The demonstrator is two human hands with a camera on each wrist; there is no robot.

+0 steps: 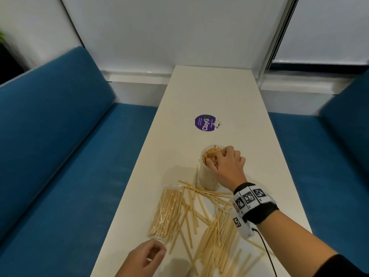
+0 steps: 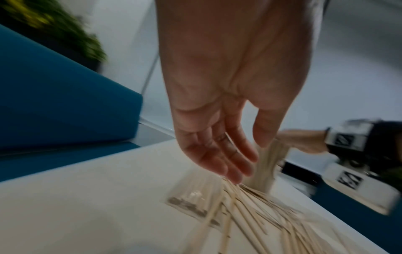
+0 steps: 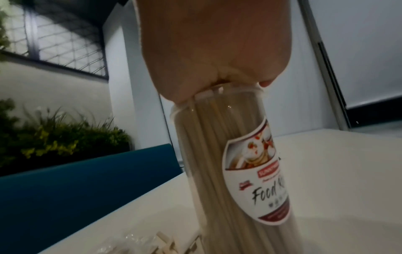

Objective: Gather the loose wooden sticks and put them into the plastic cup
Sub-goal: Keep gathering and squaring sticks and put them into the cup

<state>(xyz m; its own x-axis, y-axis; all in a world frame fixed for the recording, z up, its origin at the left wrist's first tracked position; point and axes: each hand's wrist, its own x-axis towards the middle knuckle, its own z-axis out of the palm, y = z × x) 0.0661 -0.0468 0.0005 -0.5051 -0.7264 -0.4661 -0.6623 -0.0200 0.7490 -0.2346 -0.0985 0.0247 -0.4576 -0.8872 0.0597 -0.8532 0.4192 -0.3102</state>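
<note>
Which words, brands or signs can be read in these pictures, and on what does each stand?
"ClayG": purple round sticker on the white table; its last letter and small lines are unreadable.
"Food": label on the plastic cup; the next word is cut off, and the red banner and fine print are blurred.
Square coded markers, no words: wristband.

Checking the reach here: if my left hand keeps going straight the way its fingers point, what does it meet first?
Probably the loose wooden sticks on the table: the left hand is open, fingers angled down at the pile. The picture is blurred, so depth is uncertain.
</note>
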